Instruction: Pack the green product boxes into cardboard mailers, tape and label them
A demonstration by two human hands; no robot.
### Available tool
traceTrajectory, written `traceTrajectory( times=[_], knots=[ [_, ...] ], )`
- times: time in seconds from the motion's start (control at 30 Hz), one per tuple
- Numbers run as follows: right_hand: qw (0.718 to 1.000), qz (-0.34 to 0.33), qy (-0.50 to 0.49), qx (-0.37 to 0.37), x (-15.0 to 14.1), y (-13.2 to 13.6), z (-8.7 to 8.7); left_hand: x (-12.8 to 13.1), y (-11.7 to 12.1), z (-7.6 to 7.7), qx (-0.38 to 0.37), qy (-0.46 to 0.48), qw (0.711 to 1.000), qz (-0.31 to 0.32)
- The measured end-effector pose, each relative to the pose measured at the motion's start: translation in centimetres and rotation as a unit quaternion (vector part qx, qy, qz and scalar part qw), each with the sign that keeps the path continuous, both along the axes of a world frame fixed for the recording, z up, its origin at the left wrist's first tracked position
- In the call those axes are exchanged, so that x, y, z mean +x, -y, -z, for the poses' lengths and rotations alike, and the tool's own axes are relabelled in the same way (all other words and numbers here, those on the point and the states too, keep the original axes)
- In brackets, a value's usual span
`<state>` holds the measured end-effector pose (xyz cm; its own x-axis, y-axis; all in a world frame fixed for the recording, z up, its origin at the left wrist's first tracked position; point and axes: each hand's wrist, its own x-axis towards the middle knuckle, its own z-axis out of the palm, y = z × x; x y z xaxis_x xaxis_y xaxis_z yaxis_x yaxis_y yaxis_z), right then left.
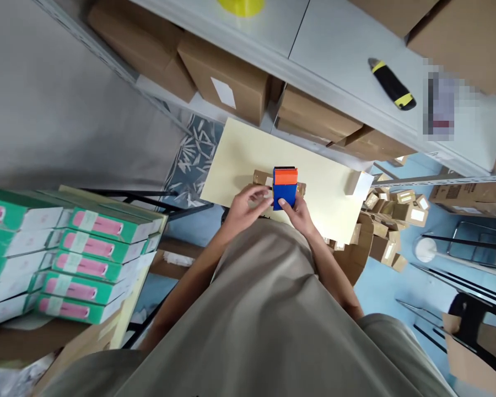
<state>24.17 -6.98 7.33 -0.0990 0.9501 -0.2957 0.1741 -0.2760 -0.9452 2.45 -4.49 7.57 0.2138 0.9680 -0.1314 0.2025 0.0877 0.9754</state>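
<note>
My right hand [299, 214] is wrapped round the lower right side of a blue and orange tape dispenser [285, 190], its thumb lying on the blue part. The dispenser's toothed edge points away from me. To its left is my left hand [250, 205], fingers loosely curved and apart, with nothing visible in them. The left fingertips are close to the dispenser's side; whether they touch it I cannot tell. Partly hidden behind the dispenser, a small brown cardboard box [261, 177] lies on the cream table [240, 154].
A small pale box [352, 182] stands at the table's right end. Beyond the table is a shelf [330, 66] with cartons and a black-yellow utility knife [392, 84]. Green boxes [95, 251] are stacked at left. Small cartons [386, 231] are heaped on the right.
</note>
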Motion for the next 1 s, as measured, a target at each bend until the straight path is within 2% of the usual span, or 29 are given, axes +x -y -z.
traceTrajectory(
  times=[0.1, 0.2, 0.33, 0.43, 0.53, 0.67, 0.73, 0.83, 0.93, 1.0],
  knots=[
    [0.997, -0.069, 0.004, -0.027, 1.3, 0.8, -0.8, -1.3, -1.9, -0.9, -0.038, 0.048, 0.998, -0.020],
    [0.990, -0.132, 0.049, -0.011, 2.3, 1.3, -1.6, -2.2, -3.5, -1.6, -0.060, 0.063, 0.996, 0.019],
    [0.978, -0.188, 0.093, 0.004, 3.0, 1.0, -2.4, -2.5, -4.0, -1.3, -0.095, 0.053, 0.993, 0.038],
    [0.972, -0.194, 0.133, -0.002, 3.3, 0.4, -2.7, -1.9, -3.2, 0.1, -0.099, 0.063, 0.993, 0.019],
    [0.964, -0.188, 0.188, -0.022, 3.6, -0.5, -3.1, -0.3, -1.8, 1.9, -0.085, 0.055, 0.994, -0.042],
    [0.944, -0.243, 0.213, -0.063, 5.0, -2.0, -4.4, 1.1, -0.2, 4.1, -0.088, 0.034, 0.988, -0.121],
    [0.934, -0.273, 0.214, -0.086, 6.0, -2.9, -5.3, 0.3, -0.3, 5.0, -0.089, 0.039, 0.980, -0.173],
    [0.927, -0.278, 0.213, -0.135, 7.7, -4.5, -6.5, -2.3, -1.6, 6.4, -0.088, 0.035, 0.962, -0.258],
    [0.921, -0.277, 0.220, -0.164, 8.5, -6.4, -6.7, -4.2, -3.0, 7.7, -0.099, 0.033, 0.961, -0.258],
    [0.916, -0.288, 0.231, -0.159, 8.5, -7.7, -6.2, -4.3, -3.5, 8.4, -0.109, 0.038, 0.960, -0.257]
  ],
)
